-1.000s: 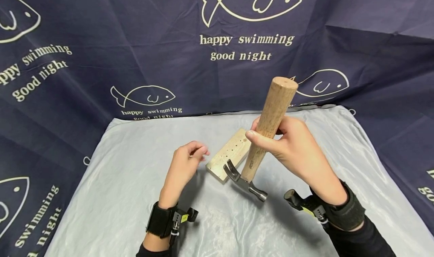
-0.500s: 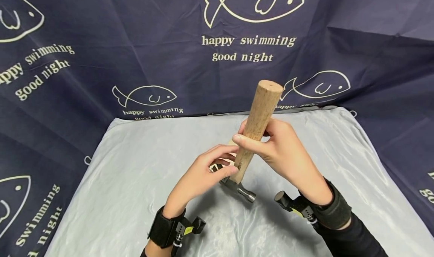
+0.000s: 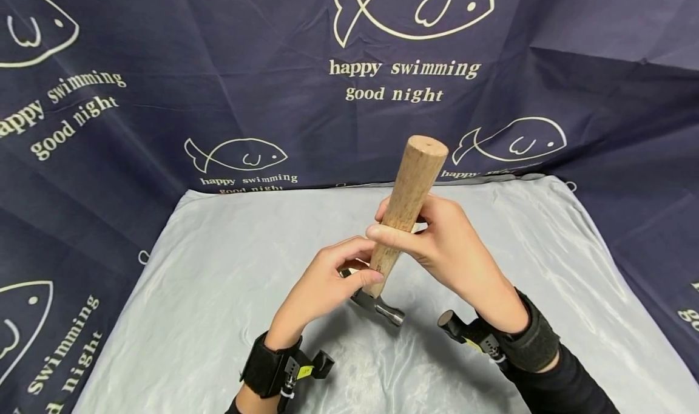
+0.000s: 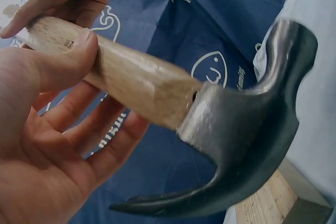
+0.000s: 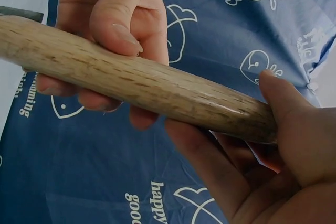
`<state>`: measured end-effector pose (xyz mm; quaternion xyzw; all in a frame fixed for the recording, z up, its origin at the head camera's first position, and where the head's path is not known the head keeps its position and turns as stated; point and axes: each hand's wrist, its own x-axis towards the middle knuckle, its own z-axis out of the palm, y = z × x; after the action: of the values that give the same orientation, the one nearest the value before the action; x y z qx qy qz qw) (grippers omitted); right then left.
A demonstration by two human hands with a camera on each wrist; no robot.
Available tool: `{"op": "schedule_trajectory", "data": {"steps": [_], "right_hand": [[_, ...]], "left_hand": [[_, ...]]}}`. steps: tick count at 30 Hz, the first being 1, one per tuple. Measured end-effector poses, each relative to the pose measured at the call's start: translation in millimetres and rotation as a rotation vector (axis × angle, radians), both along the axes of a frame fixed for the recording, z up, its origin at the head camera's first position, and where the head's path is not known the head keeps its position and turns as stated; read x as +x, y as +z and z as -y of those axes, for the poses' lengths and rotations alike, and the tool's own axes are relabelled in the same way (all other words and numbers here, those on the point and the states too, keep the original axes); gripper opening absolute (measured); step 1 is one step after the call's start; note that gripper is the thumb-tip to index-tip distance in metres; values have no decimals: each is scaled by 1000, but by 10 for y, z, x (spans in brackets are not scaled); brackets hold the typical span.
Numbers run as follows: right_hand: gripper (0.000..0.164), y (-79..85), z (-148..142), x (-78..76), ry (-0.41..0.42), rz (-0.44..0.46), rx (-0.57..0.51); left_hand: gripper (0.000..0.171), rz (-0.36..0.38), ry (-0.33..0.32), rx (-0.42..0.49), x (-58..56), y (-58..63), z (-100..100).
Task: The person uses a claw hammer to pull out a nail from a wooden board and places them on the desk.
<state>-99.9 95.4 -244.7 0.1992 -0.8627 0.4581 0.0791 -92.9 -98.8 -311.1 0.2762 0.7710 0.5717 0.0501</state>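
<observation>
A claw hammer [image 3: 406,195] with a pale wooden handle and dark metal head is held above the cloth, handle end up and head down. My right hand [image 3: 450,253] grips the handle around its middle, thumb across the near side. Lower down, close to the head, my left hand [image 3: 327,280] holds the handle between thumb and fingers. In the left wrist view the hammer head [image 4: 236,124] shows its claw pointing back toward the left palm [image 4: 47,171]. The right wrist view has the left thumb [image 5: 118,32] along the handle [image 5: 157,85].
A wooden block [image 4: 278,198] lies on the cloth beyond the hammer head in the left wrist view; the hands and hammer mostly hide it from the head camera. Light grey cloth [image 3: 235,250] covers the table. A dark blue fish-print curtain [image 3: 262,68] hangs behind.
My left hand has moved right and up to the hammer and taken hold of its handle near the head. My right hand has brought the hammer a little left, over the block.
</observation>
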Motion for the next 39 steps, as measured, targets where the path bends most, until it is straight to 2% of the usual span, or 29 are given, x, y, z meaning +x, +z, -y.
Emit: {"op": "schedule_trajectory", "data": {"steps": [8, 13, 17, 21, 26, 32, 36, 39], "right_hand": [[27, -20, 15, -22, 10, 20, -26], [40, -64, 23, -41, 61, 53, -78], [50, -97, 35, -54, 99, 22, -102], [48, -53, 53, -27, 105, 16, -100], [42, 87, 112, 57, 105, 39, -111], [34, 130, 153, 78, 118, -13, -119], [32, 124, 159, 66, 125, 12, -118], [37, 114, 151, 59, 136, 42, -128]], "left_hand": [[30, -50, 22, 11, 17, 26, 19], [27, -82, 48, -15, 6, 10, 36], [26, -106, 64, -21, -2, -3, 69], [32, -111, 94, -37, -47, -96, 121], [37, -124, 139, -30, -119, -238, 178], [38, -134, 157, -4, -143, -228, 222], [39, -126, 168, -6, -142, -210, 257], [39, -122, 180, -8, -125, -168, 285]]}}
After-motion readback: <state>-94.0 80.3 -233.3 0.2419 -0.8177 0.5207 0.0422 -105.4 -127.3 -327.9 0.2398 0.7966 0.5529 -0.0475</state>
